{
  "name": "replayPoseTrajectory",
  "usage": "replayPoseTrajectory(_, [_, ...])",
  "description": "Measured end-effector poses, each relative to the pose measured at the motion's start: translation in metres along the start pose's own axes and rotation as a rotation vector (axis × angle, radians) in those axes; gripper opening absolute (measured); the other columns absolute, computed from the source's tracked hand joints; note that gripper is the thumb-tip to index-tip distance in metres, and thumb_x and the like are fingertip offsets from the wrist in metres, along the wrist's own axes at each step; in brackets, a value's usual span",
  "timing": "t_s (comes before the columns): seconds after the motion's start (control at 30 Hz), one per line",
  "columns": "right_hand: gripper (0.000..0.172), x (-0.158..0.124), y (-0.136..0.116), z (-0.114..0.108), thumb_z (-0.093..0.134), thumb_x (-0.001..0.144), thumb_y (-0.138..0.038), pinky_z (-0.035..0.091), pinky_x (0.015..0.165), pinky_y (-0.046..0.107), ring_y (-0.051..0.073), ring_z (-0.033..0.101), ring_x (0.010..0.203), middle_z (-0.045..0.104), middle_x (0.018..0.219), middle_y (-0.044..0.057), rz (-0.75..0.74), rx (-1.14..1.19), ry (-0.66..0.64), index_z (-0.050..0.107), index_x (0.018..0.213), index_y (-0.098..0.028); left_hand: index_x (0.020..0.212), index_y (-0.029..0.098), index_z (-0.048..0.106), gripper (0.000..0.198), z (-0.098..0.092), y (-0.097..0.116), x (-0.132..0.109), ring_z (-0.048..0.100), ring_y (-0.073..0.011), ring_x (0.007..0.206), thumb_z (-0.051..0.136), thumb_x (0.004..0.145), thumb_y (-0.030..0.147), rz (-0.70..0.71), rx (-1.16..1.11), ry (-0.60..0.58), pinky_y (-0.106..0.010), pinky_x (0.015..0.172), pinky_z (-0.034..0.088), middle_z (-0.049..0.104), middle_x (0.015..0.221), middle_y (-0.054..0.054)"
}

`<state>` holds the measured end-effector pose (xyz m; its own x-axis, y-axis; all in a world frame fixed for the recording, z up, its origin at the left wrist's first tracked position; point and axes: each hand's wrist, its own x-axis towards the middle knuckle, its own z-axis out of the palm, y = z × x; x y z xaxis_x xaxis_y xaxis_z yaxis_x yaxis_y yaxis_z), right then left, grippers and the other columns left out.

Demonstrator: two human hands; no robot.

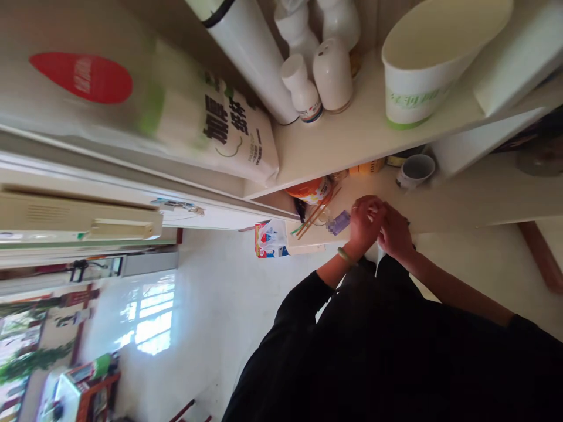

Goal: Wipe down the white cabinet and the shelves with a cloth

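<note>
Touching, the person's left hand (366, 224) and right hand (394, 231) curl, any grip impossible to tell, near one purple packet (341, 223), two sticks (315, 217), one cup (403, 179), contents unclear.

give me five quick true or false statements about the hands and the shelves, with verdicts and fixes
1. The left hand and right hand are close together. True.
2. The green bangle is on the right arm. False: it is on the left arm.
3. The purple packet lies nearer the left hand than the right. True.
4. The paper cup stands on the lower shelf. False: it stands on the upper shelf.
5. The sleeves are white. False: they are black.
</note>
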<state>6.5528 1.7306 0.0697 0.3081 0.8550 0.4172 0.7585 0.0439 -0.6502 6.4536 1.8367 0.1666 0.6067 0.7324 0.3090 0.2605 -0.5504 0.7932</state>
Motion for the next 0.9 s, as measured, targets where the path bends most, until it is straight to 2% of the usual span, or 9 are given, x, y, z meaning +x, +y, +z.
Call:
replayPoseTrajectory(0.1, [0.071, -0.002, -0.002, -0.003, 0.063, 0.102, -0.018, 0.045, 0.145, 0.072, 0.046, 0.046, 0.179, 0.054, 0.189, 0.017, 0.009, -0.026, -0.004, 0.065, 0.173, -0.018, 0.129, 0.023, 0.08, 0.016, -0.081, -0.014, -0.02, 0.076, -0.032, 0.142, 0.071, 0.115, 0.026, 0.031, 0.346, 0.163, -0.056, 0.126, 0.061, 0.082, 0.143, -0.017])
replayPoseTrajectory(0.17, [0.071, -0.003, -0.003, -0.004, 0.063, 0.102, -0.019, 0.043, 0.146, 0.072, 0.047, 0.045, 0.179, 0.052, 0.191, 0.016, 0.026, -0.024, -0.026, 0.065, 0.174, -0.019, 0.132, 0.022, 0.08, 0.021, -0.122, -0.023, -0.029, 0.076, -0.0333, 0.144, 0.072, 0.114, 0.02, -0.011, 0.512, 0.188, -0.058, 0.128, 0.059, 0.082, 0.146, -0.018])
replayPoseTrajectory(0.27, [0.072, -0.003, -0.002, -0.004, 0.063, 0.103, -0.022, 0.042, 0.146, 0.074, 0.047, 0.045, 0.179, 0.049, 0.193, 0.015, 0.048, -0.008, -0.038, 0.064, 0.175, -0.02, 0.128, 0.022, 0.083, 0.024, -0.15, -0.034, -0.042, 0.082, -0.0305, 0.131, 0.067, 0.114, 0.013, -0.018, 0.581, 0.069, -0.053, 0.121, 0.065, 0.087, 0.134, -0.015])
replayPoseTrajectory(0.37, [0.07, -0.003, -0.001, -0.003, 0.064, 0.103, -0.024, 0.044, 0.146, 0.073, 0.045, 0.047, 0.178, 0.051, 0.192, 0.013, 0.049, -0.025, -0.019, 0.066, 0.173, -0.022, 0.135, 0.024, 0.085, 0.03, -0.136, -0.037, -0.058, 0.083, -0.0285, 0.131, 0.066, 0.114, 0.011, -0.01, 0.599, -0.172, -0.048, 0.12, 0.067, 0.088, 0.142, -0.012])
replayPoseTrajectory(0.5, [0.069, -0.004, 0.0, -0.002, 0.067, 0.1, -0.024, 0.044, 0.147, 0.07, 0.044, 0.047, 0.179, 0.051, 0.192, 0.015, 0.058, -0.055, -0.011, 0.069, 0.169, -0.02, 0.167, 0.014, 0.069, 0.059, -0.098, -0.035, -0.076, 0.074, -0.0382, 0.15, 0.082, 0.109, 0.021, -0.096, 0.749, -0.348, -0.052, 0.126, 0.065, 0.062, 0.183, -0.022])
replayPoseTrajectory(0.6, [0.069, -0.003, 0.0, -0.001, 0.067, 0.099, -0.024, 0.044, 0.146, 0.071, 0.045, 0.047, 0.179, 0.051, 0.192, 0.016, 0.058, -0.066, -0.008, 0.069, 0.168, -0.018, 0.174, 0.011, 0.062, 0.068, -0.087, -0.038, -0.084, 0.073, -0.0396, 0.146, 0.082, 0.11, 0.024, -0.126, 0.797, -0.378, -0.054, 0.126, 0.064, 0.06, 0.184, -0.025])
replayPoseTrajectory(0.7, [0.067, -0.003, -0.001, 0.0, 0.065, 0.1, -0.025, 0.044, 0.145, 0.073, 0.047, 0.048, 0.178, 0.053, 0.19, 0.018, 0.049, -0.077, -0.001, 0.069, 0.167, -0.017, 0.171, 0.018, 0.068, 0.062, -0.089, -0.046, -0.092, 0.074, -0.0354, 0.141, 0.078, 0.11, 0.017, -0.068, 0.762, -0.394, -0.051, 0.123, 0.066, 0.07, 0.176, -0.018])
replayPoseTrajectory(0.8, [0.067, -0.004, 0.0, 0.001, 0.064, 0.101, -0.026, 0.044, 0.146, 0.07, 0.045, 0.048, 0.177, 0.053, 0.19, 0.016, 0.041, -0.09, 0.007, 0.069, 0.167, -0.019, 0.155, 0.023, 0.08, 0.051, -0.095, -0.054, -0.099, 0.076, -0.0334, 0.134, 0.076, 0.107, 0.008, -0.025, 0.723, -0.376, -0.05, 0.115, 0.068, 0.079, 0.164, -0.012])
replayPoseTrajectory(0.9, [0.066, -0.005, 0.001, 0.003, 0.064, 0.101, -0.025, 0.045, 0.145, 0.067, 0.043, 0.049, 0.177, 0.054, 0.189, 0.015, 0.028, -0.101, 0.031, 0.069, 0.167, -0.022, 0.133, 0.023, 0.088, 0.034, -0.101, -0.06, -0.101, 0.079, -0.0323, 0.124, 0.076, 0.106, 0.005, 0.01, 0.618, -0.292, -0.049, 0.11, 0.069, 0.09, 0.139, -0.011])
